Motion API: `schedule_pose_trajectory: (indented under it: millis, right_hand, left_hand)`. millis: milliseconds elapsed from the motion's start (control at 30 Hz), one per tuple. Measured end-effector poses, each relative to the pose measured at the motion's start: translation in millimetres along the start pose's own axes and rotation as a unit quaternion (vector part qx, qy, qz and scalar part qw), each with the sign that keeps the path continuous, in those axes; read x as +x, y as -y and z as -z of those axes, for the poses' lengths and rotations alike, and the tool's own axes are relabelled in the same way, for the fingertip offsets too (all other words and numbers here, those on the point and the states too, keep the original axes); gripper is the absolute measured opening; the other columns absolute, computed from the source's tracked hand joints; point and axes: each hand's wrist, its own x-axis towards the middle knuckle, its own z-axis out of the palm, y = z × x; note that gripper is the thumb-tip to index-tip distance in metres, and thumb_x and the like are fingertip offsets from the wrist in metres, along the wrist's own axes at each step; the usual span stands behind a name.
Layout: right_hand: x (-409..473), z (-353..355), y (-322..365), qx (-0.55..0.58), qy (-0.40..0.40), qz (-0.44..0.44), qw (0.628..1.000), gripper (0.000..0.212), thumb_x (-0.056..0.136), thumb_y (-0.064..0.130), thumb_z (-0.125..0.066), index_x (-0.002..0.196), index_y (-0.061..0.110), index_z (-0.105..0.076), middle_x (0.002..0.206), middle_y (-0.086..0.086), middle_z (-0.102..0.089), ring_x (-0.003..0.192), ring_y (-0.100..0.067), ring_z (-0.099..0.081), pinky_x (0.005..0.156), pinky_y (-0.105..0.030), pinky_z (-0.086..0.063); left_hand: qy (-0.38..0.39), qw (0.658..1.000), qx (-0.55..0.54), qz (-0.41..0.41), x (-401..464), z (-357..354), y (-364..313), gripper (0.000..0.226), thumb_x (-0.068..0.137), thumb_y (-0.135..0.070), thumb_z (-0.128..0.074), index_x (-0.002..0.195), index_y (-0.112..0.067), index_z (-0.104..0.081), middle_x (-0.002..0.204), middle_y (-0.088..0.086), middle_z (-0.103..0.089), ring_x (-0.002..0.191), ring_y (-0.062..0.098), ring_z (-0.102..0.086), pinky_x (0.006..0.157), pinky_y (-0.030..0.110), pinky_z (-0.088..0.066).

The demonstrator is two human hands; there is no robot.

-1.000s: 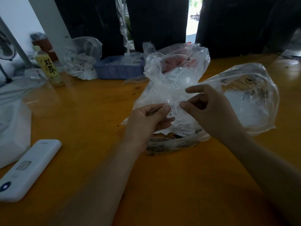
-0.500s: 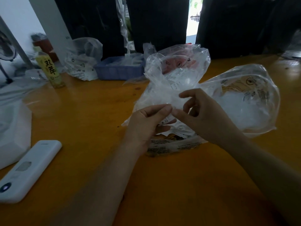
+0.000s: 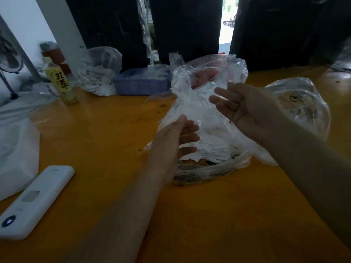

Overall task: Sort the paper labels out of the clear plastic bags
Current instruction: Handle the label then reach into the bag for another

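- left hand point(image 3: 171, 141) is up at the near-left side of the clear plastic bag point(image 3: 209, 114), fingers loosely spread; can't tell if they touch the film, nothing pinched.
- right hand point(image 3: 245, 109) hangs over the bag's right side, fingers relaxed & apart, holding nothing i can see.
- that bag sits mid-table point(image 3: 114, 141), crumpled, mouth up, w/ a heap of white paper labels point(image 3: 212, 147) inside; print too small to read.
- 2nd clear bag point(image 3: 303, 103) just right of it, behind my right wrist, black marks on it; contents unclear.
- blue tray point(image 3: 142, 84) at the back holds more clear plastic.
- another printed bag point(image 3: 98, 76) left of the tray, yellow bottle point(image 3: 60, 82) beside it.
- white remote point(image 3: 36, 200) near left.
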Motion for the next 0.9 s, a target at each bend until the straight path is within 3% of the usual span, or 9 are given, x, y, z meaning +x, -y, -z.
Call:
schedule_pose_trajectory:
  millis: [200, 233, 300, 367, 467, 667, 800, 867, 900]
  right_hand:
    - [-12, 45, 0, -0.296, -0.030, 0.093, 0.950, 0.020, 0.104, 0.022, -0.055, 0.110, 0.017, -0.074, 0.083, -0.004, -0.077, 0.057, -0.011, -0.059, 0.051, -0.022, -0.048]
    - [-11, 56, 5, -0.408, -0.066, 0.147, 0.899, 0.021, 0.104, 0.025, -0.054, 0.101, 0.022, -0.075, 0.075, -0.001, -0.074, 0.051, -0.010, -0.055, 0.046, -0.021, -0.044]
    - [-5, 82, 15, -0.644, -0.110, 0.242, 0.717, 0.027, 0.100, 0.027, -0.053, 0.079, 0.022, -0.070, 0.058, 0.000, -0.063, 0.042, -0.010, -0.050, 0.043, -0.022, -0.037]
    - [6, 107, 20, -0.805, -0.124, 0.204, 0.544, 0.031, 0.099, 0.027, -0.055, 0.073, 0.015, -0.067, 0.060, 0.000, -0.060, 0.053, -0.015, -0.055, 0.055, -0.026, -0.042]
    - [16, 124, 10, -0.889, -0.106, 0.019, 0.445, 0.028, 0.095, 0.045, -0.064, 0.104, 0.019, -0.071, 0.102, -0.007, -0.070, 0.093, -0.025, -0.064, 0.083, -0.040, -0.047]
    - [21, 124, 2, -0.865, -0.161, 0.096, 0.466, 0.019, 0.094, 0.032, -0.065, 0.078, 0.022, -0.069, 0.068, 0.002, -0.059, 0.060, -0.013, -0.052, 0.060, -0.033, -0.043]
    - [3, 111, 12, -0.780, -0.173, 0.280, 0.533, 0.039, 0.091, 0.020, -0.055, 0.053, 0.016, -0.053, 0.046, -0.002, -0.049, 0.043, -0.020, -0.049, 0.051, -0.029, -0.044]
    - [-6, 97, 17, -0.704, -0.192, 0.318, 0.605, 0.036, 0.091, 0.027, -0.055, 0.058, 0.015, -0.057, 0.049, -0.004, -0.055, 0.043, -0.023, -0.052, 0.049, -0.028, -0.043]
    - [-9, 88, 19, -0.623, -0.181, 0.294, 0.702, 0.033, 0.092, 0.031, -0.058, 0.065, 0.014, -0.064, 0.055, -0.002, -0.062, 0.047, -0.022, -0.054, 0.048, -0.030, -0.044]
  left_hand:
    - [0.000, 1.000, 0.001, -0.004, 1, 1, 3, 0.037, 0.106, -0.047, -0.056, 0.093, -0.025, -0.082, 0.107, 0.005, -0.081, 0.086, 0.014, -0.077, 0.062, 0.024, -0.058]
    - [-0.001, 1.000, 0.003, -0.006, 1, 1, 3, 0.037, 0.106, -0.046, -0.055, 0.093, -0.024, -0.082, 0.106, 0.006, -0.081, 0.086, 0.014, -0.077, 0.062, 0.024, -0.058]
    - [-0.003, 1.000, 0.008, -0.008, 0, 1, 2, 0.037, 0.107, -0.044, -0.053, 0.095, -0.023, -0.080, 0.105, 0.006, -0.081, 0.084, 0.014, -0.076, 0.061, 0.024, -0.058]
    - [-0.002, 1.000, 0.013, -0.005, 0, 1, 3, 0.037, 0.109, -0.040, -0.052, 0.094, -0.022, -0.080, 0.103, 0.007, -0.081, 0.082, 0.014, -0.075, 0.060, 0.024, -0.057]
    - [0.003, 1.000, 0.019, -0.001, -1, 1, 3, 0.035, 0.111, -0.035, -0.050, 0.096, -0.018, -0.077, 0.099, 0.007, -0.081, 0.080, 0.014, -0.074, 0.060, 0.024, -0.057]
    - [0.006, 1.000, 0.025, -0.002, -1, 1, 2, 0.034, 0.111, -0.032, -0.051, 0.094, -0.017, -0.076, 0.096, 0.007, -0.080, 0.076, 0.014, -0.073, 0.060, 0.024, -0.057]
    - [0.009, 0.999, 0.033, -0.004, -1, 2, 2, 0.034, 0.111, -0.032, -0.051, 0.094, -0.016, -0.076, 0.094, 0.006, -0.080, 0.075, 0.014, -0.072, 0.060, 0.024, -0.057]
    - [0.014, 0.999, 0.037, -0.003, -1, 3, 3, 0.034, 0.111, -0.032, -0.051, 0.095, -0.016, -0.077, 0.095, 0.006, -0.080, 0.076, 0.014, -0.072, 0.061, 0.024, -0.057]
    - [0.014, 0.999, 0.041, -0.003, -1, 3, 3, 0.034, 0.111, -0.033, -0.051, 0.096, -0.016, -0.077, 0.097, 0.006, -0.080, 0.077, 0.014, -0.073, 0.061, 0.023, -0.057]
